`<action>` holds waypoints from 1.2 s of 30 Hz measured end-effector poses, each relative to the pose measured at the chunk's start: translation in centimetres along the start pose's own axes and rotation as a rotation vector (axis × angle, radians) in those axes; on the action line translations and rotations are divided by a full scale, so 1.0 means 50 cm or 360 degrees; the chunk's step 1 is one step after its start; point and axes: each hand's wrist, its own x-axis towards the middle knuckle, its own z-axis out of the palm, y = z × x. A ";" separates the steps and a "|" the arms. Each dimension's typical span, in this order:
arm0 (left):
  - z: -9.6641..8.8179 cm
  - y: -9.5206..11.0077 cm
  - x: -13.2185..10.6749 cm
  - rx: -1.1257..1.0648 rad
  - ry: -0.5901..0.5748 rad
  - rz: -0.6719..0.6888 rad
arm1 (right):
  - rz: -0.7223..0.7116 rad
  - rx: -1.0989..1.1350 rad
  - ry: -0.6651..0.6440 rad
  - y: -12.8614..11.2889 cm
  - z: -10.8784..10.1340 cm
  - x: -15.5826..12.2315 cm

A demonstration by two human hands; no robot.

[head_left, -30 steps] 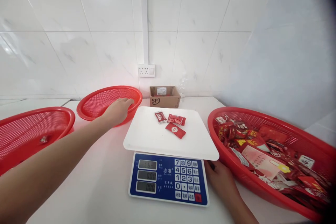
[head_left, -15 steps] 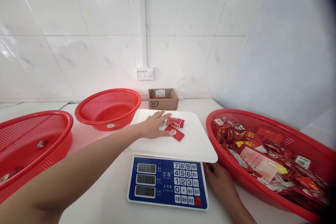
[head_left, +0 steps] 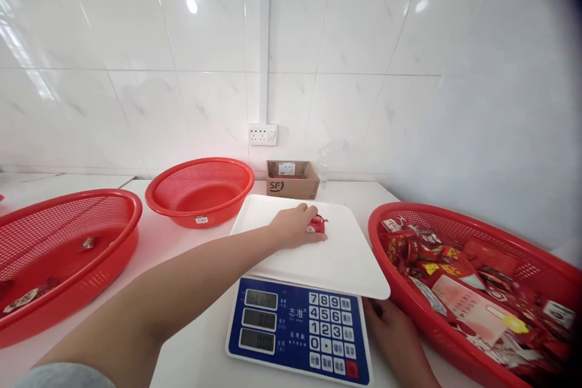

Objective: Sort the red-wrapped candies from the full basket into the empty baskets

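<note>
My left hand (head_left: 297,226) reaches across the white tray of the scale (head_left: 291,267), its fingers curled around small red snack packets (head_left: 318,225). Part of the packets shows between thumb and fingers; the rest is covered by the hand. Down at the right side of the scale is my right hand (head_left: 390,327), touching or close beside its body under the tray's corner. Its fingertips are hidden there. The blue scale panel (head_left: 297,330) has three small displays and a number keypad.
On the right, a red basket (head_left: 379,236) holds many mixed red packets. Another red basket (head_left: 131,218) at left contains a few packets. Behind the scale stand a third red basket (head_left: 227,215) and a cardboard box (head_left: 293,188) against the tiled wall (head_left: 191,115).
My left hand has gone from spread fingers beside the red packets to curled around them, gathering them together. The camera view has shifted slightly; my right hand stays by the scale.
</note>
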 end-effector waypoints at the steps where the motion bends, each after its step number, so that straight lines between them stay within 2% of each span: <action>1: 0.000 0.001 -0.001 -0.0002 0.0005 -0.0015 | 0.0001 -0.0011 0.0004 0.001 0.000 0.000; 5: -0.011 -0.006 -0.010 0.0021 0.0049 -0.0049 | -0.0008 0.0002 -0.0017 0.002 0.000 0.001; 8: -0.038 -0.032 -0.023 0.0055 0.0160 -0.0135 | 0.0001 0.0041 -0.0018 0.002 0.000 0.002; 13: -0.114 -0.118 -0.052 0.0135 0.0444 -0.0460 | 0.0033 0.0052 -0.0030 0.005 0.001 0.004; 17: -0.160 -0.198 -0.081 0.0171 0.0564 -0.0760 | 0.0044 0.0061 -0.0031 0.008 0.004 0.006; 20: -0.169 -0.251 -0.106 0.0137 0.0554 -0.0950 | 0.0038 0.0064 -0.0022 0.010 0.005 0.008; 24: -0.155 -0.299 -0.136 0.0052 0.0472 -0.1076 | 0.0033 0.0063 -0.0002 0.009 0.004 0.007; 27: -0.140 -0.310 -0.151 0.0021 0.0434 -0.1078 | 0.0028 0.0060 0.0003 0.010 0.004 0.006; 30: -0.129 -0.300 -0.161 0.0020 0.0408 -0.1035 | -0.0013 0.0058 0.0036 0.012 0.004 0.009; 34: -0.122 -0.257 -0.181 0.0004 0.0303 -0.0965 | -0.0108 0.0017 0.0118 0.009 0.009 0.007; 36: -0.123 -0.229 -0.192 0.0006 0.0316 -0.0928 | -0.0222 0.0014 0.0220 0.002 0.014 0.002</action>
